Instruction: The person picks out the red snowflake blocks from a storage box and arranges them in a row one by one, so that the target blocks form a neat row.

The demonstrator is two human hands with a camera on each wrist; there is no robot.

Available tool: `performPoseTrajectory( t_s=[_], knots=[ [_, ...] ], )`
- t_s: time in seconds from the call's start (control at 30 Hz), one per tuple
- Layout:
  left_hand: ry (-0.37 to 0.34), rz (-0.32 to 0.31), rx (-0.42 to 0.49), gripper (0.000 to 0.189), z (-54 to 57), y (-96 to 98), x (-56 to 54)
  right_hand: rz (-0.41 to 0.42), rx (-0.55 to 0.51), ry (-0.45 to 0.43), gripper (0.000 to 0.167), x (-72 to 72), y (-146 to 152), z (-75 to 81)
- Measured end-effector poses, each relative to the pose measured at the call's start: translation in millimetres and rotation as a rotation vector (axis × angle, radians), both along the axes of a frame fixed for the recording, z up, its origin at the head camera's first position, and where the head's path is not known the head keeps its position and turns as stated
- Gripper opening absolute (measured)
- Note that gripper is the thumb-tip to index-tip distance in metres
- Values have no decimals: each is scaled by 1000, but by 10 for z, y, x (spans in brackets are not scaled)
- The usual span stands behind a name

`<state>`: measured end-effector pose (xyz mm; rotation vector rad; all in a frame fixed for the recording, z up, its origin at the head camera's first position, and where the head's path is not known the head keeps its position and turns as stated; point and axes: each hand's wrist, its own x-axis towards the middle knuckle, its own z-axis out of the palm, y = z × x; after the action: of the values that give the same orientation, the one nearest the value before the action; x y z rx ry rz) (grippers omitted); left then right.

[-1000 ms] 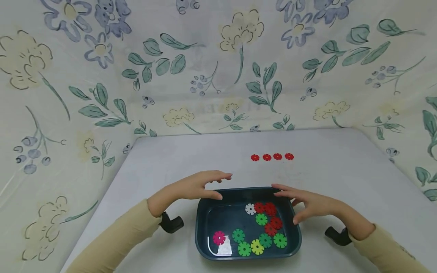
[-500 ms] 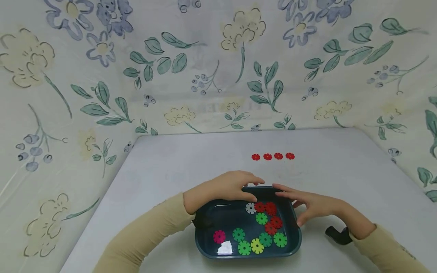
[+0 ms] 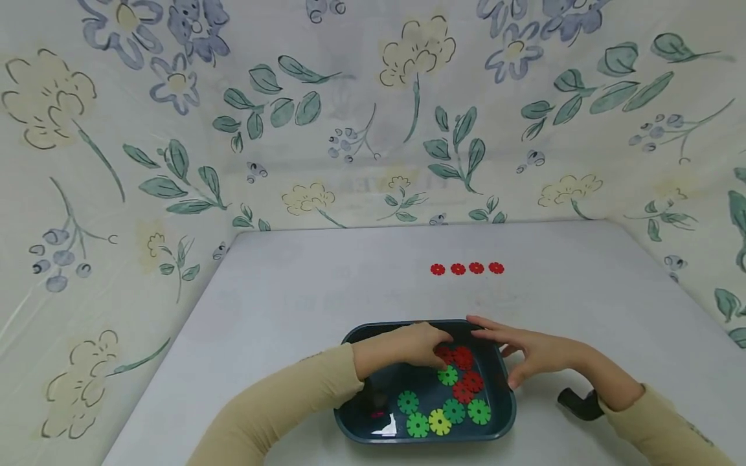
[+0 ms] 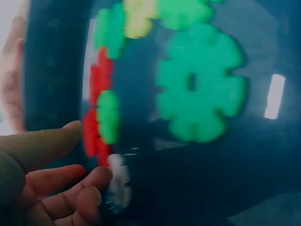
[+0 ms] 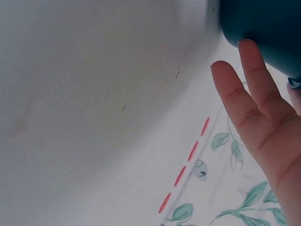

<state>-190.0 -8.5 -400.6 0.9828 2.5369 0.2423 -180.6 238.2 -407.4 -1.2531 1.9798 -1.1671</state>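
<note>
A dark blue tray (image 3: 402,380) holds several notched plastic discs. My left hand (image 3: 416,344) reaches over its left side, fingertips by a red disc (image 3: 463,358) and a green disc (image 3: 447,375). In the left wrist view, the thumb and fingers are spread apart close to a white disc (image 4: 120,181), with nothing gripped between them; the head view hides that disc behind the hand. My right hand (image 3: 539,348) is at the tray's right end, fingers extended at the far right corner and thumb beside the rim. In the right wrist view its fingertips meet the tray's outer wall.
Farther back on the white table (image 3: 326,272), red discs (image 3: 458,269) lie in a row. Toward the tray's near side are a yellow disc (image 3: 440,422) and several green discs (image 3: 418,425). A flower-patterned cloth (image 3: 361,129) hangs behind and along the sides.
My left hand has moved right and down from the tray's far left rim to inside it, now covering the white disc and most of the pink one. The right hand has barely moved.
</note>
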Motion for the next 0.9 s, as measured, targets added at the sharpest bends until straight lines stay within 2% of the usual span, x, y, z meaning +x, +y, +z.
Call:
performPoseTrajectory(
  t_s=[0.17,0.43,0.67,0.9],
  knots=[
    [31,14,18,40,-107,38,-2,6,2,-2,78,-7,7,-2],
    [32,20,14,31,-118,33,-31,-10,23,-29,79,-16,3,5],
    [-4,-40,7,25,-96,15,-24,0,8,-16,78,-14,9,-16],
    [-26,-184,1,27,-108,26,-10,-11,10,-28,78,-11,21,-27]
  ],
)
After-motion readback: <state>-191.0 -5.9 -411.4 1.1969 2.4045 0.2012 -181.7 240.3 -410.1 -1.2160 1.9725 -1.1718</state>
